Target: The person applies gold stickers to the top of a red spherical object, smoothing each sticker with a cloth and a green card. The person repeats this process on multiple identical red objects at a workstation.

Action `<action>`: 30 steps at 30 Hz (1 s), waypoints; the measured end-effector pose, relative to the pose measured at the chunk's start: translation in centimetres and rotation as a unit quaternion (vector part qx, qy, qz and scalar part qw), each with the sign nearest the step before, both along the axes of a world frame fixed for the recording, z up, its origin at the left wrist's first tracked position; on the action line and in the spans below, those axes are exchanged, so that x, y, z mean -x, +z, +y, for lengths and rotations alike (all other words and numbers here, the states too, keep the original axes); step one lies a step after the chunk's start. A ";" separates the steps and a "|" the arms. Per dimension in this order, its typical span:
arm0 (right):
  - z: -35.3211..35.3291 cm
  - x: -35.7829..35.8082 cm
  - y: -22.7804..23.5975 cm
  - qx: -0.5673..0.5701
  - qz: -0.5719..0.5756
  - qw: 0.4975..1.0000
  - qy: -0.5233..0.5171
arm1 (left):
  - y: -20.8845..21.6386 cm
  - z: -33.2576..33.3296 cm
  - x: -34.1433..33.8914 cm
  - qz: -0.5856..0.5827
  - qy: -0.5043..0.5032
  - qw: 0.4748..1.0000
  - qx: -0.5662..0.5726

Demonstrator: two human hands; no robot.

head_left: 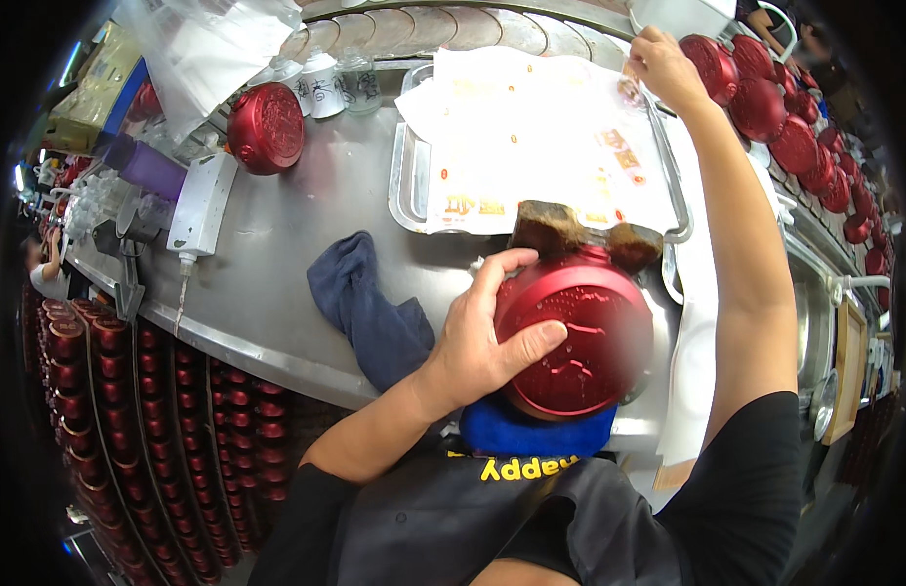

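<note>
My left hand (pixel 492 342) is closed round the side of a shiny red metal vessel (pixel 580 337). Its thumb presses on the round embossed face, which has wet drops. The vessel lies against two worn brown blocks (pixel 551 225), over a bright blue cloth (pixel 570 432). My right arm reaches far forward. At the far right corner of a metal tray (pixel 410 200), the fingers of my right hand (pixel 665 70) are pinched together over a small, partly hidden item. White printed paper (pixel 531 127) covers the tray.
A dark blue cloth (pixel 360 303) lies on the steel table (pixel 346 181). Another red vessel (pixel 266 127) and a white box with a nozzle (pixel 201 205) stand at left. Several red vessels (pixel 795 142) line the right side; racks of red pieces (pixel 170 420) stand below left.
</note>
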State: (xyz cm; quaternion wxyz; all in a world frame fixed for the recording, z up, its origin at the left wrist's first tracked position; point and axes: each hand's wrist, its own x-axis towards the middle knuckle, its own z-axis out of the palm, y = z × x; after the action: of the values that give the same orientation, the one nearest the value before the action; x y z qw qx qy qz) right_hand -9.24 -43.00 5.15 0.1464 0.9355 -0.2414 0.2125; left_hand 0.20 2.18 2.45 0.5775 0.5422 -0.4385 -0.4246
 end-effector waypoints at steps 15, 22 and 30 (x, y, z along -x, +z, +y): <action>3.7 21.3 -9.2 -0.146 -0.053 0.983 -0.102 | -1.1 -1.1 -0.5 0.198 -0.001 0.980 -0.002; 11.0 21.1 -2.3 -0.122 -0.095 0.988 -0.011 | -0.9 -1.3 -0.2 0.188 0.004 0.982 0.001; 26.5 15.7 10.5 -0.301 -0.152 0.927 0.166 | -2.0 -1.5 -0.2 0.144 0.017 0.989 0.036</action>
State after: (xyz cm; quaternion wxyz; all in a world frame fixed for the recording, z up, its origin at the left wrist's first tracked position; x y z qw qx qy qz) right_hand -24.92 -16.49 15.67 -0.2176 0.9188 -0.1551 0.2907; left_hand 0.42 0.68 0.48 0.6607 0.4616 -0.3566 -0.4725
